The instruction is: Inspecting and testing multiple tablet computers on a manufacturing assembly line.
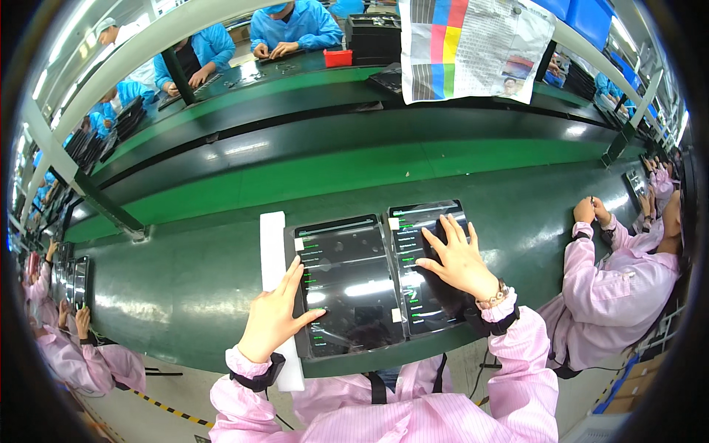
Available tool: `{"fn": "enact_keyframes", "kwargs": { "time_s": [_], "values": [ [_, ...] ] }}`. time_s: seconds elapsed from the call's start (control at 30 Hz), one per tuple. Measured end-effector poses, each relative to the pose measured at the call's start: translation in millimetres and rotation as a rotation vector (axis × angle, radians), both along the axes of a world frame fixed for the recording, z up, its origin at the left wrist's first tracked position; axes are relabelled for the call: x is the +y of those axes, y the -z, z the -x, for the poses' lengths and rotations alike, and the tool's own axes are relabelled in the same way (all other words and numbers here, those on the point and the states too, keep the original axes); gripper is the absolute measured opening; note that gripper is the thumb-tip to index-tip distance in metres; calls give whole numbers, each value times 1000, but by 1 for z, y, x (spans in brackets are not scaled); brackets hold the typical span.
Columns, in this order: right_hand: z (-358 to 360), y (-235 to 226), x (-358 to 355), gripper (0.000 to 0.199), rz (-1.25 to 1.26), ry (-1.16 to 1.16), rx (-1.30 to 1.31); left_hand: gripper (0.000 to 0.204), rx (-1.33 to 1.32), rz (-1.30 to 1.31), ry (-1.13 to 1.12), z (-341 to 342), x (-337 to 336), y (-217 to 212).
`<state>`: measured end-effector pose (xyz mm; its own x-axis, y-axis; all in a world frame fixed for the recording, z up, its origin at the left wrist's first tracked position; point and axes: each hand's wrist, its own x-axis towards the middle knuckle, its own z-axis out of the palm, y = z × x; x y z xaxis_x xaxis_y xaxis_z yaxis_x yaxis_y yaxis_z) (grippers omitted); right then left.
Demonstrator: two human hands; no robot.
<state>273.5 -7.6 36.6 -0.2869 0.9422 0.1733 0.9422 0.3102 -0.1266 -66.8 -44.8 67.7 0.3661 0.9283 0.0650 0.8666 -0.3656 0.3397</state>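
Observation:
Two dark tablets lie side by side on the green bench, screens up, each lit with a list of small green and white lines. My left hand [275, 314] rests at the left edge of the left tablet [351, 284], fingers stretched and thumb over the screen's lower left. On the right tablet [421, 292], my right hand [459, 258] lies with fingers spread across the upper part of the screen. Both tablets carry a small pale sticker. Beside the left tablet, partly under my left wrist, runs a long white foam strip [273, 244].
The green bench [177, 273] curves around me, with a sunken green conveyor [295, 173] beyond it. A printed sheet [473, 52] with colour blocks hangs from the frame. A pink-sleeved co-worker [620, 288] sits at right; blue-clad people work opposite near a red box [337, 57].

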Motion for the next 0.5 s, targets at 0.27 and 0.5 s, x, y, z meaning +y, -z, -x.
{"fn": "enact_keyframes", "kwargs": {
  "time_s": [0.27,0.5],
  "values": [
    [4,-21,-19,59,21,11,81,78,-26,-40,-3,3,5,4],
    [13,-44,-54,59,187,-12,187,80,-77,-131,24,-1,11,3]
  ]
}}
